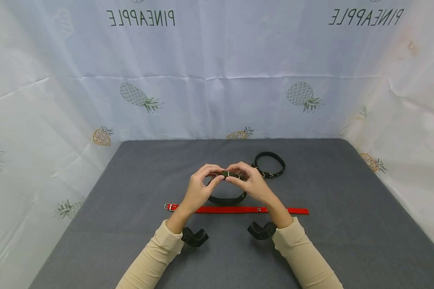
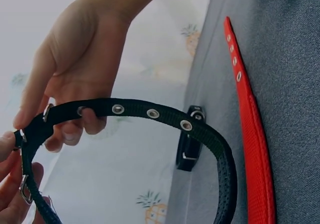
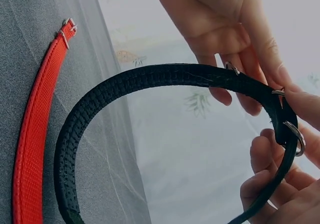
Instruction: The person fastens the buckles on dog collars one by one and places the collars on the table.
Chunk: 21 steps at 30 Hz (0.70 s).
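A dark dog collar [image 1: 227, 200] is held up as a loop between both hands, its metal buckle part at the top. My left hand [image 1: 199, 188] pinches the left side of this part between thumb and fingers. Opposite it, my right hand [image 1: 252, 182] pinches the strap, thumb and fingertips close to the left ones. In the left wrist view, metal eyelets line the collar's strap [image 2: 135, 109] on the right hand's side. The right wrist view shows a D-ring [image 3: 295, 138] by the fingers. Fingers partly hide how the strap passes through the buckle.
A red collar [image 1: 224, 210] lies stretched out on the grey table [image 1: 130, 200], buckle end left, eyelets right. Behind the right hand lies a black buckled collar [image 1: 283, 163] in a loop. Pineapple-print curtains [image 1: 209, 108] stand at the back and sides.
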Available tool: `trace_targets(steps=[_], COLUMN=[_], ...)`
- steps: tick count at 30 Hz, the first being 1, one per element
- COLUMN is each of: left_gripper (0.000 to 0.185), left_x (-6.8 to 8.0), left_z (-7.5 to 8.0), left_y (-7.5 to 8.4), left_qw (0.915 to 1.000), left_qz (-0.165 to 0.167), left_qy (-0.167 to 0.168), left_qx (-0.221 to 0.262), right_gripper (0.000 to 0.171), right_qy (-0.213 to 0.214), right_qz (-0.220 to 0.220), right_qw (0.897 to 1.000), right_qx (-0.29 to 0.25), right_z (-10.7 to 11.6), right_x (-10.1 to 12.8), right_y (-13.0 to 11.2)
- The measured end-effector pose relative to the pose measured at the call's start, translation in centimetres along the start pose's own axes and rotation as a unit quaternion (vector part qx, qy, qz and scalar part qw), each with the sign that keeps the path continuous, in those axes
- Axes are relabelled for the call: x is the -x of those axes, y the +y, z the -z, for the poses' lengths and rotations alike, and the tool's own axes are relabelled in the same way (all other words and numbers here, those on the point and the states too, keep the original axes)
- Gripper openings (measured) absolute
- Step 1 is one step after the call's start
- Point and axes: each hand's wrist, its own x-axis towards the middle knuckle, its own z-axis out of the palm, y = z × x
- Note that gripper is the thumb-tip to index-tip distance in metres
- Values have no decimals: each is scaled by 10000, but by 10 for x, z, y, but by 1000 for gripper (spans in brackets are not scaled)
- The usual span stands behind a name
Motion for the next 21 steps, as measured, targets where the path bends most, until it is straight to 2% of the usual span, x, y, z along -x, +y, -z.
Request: trace_targets(steps=[7,21], left_gripper=[18,17], left_x=[-1,-7], left_z=[4,10], left_y=[1,2], left_qw=[9999,9989], left_qz=[73,104], left_qy=[-34,269], left_qx=[80,361], right_gripper=[24,24], right_qy=[-29,7], right_qz=[75,129], right_qw=[9999,9998], right_qx=[-143,-117], right_z=[2,5], right_x=[-1,-2], right_y=[0,3])
